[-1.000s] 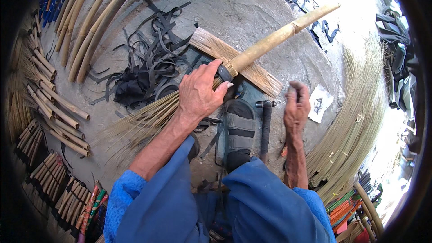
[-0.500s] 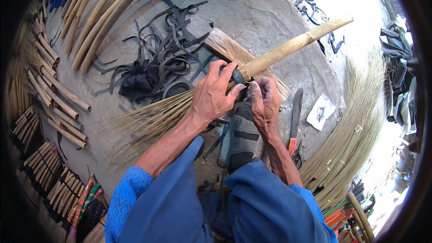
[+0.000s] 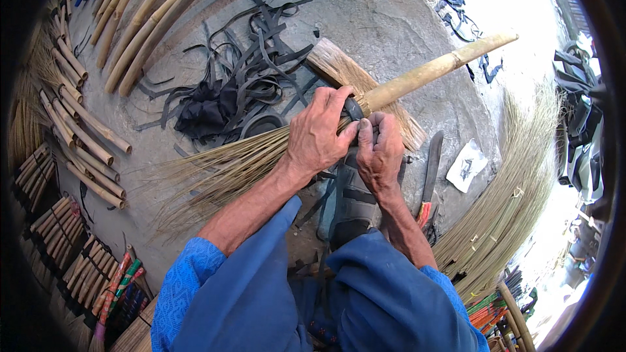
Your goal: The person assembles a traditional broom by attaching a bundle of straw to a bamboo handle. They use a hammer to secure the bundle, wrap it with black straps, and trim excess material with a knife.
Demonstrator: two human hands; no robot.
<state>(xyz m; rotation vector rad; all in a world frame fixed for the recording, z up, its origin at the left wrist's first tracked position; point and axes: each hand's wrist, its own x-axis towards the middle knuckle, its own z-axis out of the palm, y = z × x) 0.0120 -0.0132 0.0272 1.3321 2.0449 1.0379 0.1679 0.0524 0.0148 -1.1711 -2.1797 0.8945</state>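
A broom lies slantwise before me, its bamboo handle (image 3: 443,66) pointing to the upper right and its straw bristles (image 3: 228,164) fanning to the lower left. A black rubber band (image 3: 353,108) wraps the joint between them. My left hand (image 3: 314,133) is closed round the broom just below this band, thumb toward the right hand. Thumb and fingers of my right hand (image 3: 382,150) pinch together against the band's near side; whatever they hold is hidden. Beneath the handle is a wooden block (image 3: 336,65).
Black rubber strips (image 3: 261,58) lie tangled beyond my left hand. To the right are a long-bladed knife (image 3: 431,168) with a red handle, a white paper (image 3: 467,166) bearing small dark pieces, and a large straw bundle (image 3: 499,215). Bamboo poles (image 3: 91,124) line the left side.
My right fingertips have closed in on the band, and the thin shiny piece visible between them before is now hidden. My left hand keeps its grip on the broom. The whole view has shifted slightly.
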